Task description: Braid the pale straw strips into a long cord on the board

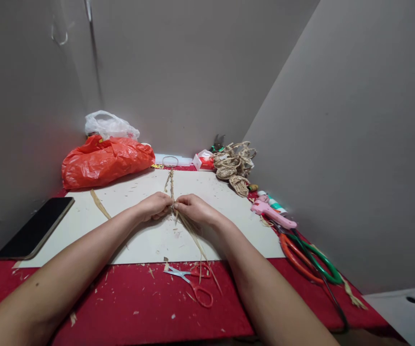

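Observation:
My left hand and my right hand meet over the middle of a white board, both with fingers pinched on a straw braid. The plaited part of the braid runs away from my hands toward the wall. Loose straw strands trail from my right hand back toward me, ending over small red-handled scissors. The fingertips are tucked under, so the exact grip is hidden.
A red plastic bag with a white bag lies at the back left, and a black phone at the left. Woven straw sandals, a pink glue gun, and orange and green handled tools line the right wall. Straw scraps litter the red cloth.

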Demonstrator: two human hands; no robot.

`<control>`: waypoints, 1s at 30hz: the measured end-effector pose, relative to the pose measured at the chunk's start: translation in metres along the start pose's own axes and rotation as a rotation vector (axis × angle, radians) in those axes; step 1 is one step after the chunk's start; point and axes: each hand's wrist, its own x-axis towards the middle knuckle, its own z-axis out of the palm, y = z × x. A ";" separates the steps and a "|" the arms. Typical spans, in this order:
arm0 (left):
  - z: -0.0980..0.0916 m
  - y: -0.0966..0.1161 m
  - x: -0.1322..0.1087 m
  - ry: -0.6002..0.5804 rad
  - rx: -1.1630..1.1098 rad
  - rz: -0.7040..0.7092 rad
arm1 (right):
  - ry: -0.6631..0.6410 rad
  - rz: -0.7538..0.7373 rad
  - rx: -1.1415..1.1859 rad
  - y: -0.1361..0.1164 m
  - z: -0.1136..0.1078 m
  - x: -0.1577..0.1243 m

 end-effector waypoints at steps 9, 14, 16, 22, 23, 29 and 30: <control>-0.001 -0.005 0.006 0.139 0.055 0.069 | 0.033 0.074 -0.033 -0.007 -0.010 -0.004; 0.003 -0.005 0.005 0.151 0.013 0.121 | 0.029 0.130 0.007 -0.021 -0.003 -0.009; 0.004 -0.006 0.005 0.124 -0.051 0.116 | 0.029 0.120 -0.048 -0.023 0.004 -0.010; 0.006 -0.004 0.002 0.077 -0.233 0.081 | 0.084 0.067 -0.196 -0.022 0.021 -0.011; 0.006 -0.003 0.001 0.060 -0.262 0.076 | 0.070 0.063 -0.194 -0.024 0.021 -0.012; 0.003 0.001 -0.001 0.049 -0.262 0.090 | -0.485 0.045 0.043 -0.044 -0.003 -0.030; 0.002 0.001 -0.001 0.061 -0.246 0.096 | -0.501 0.053 0.102 -0.045 -0.009 -0.031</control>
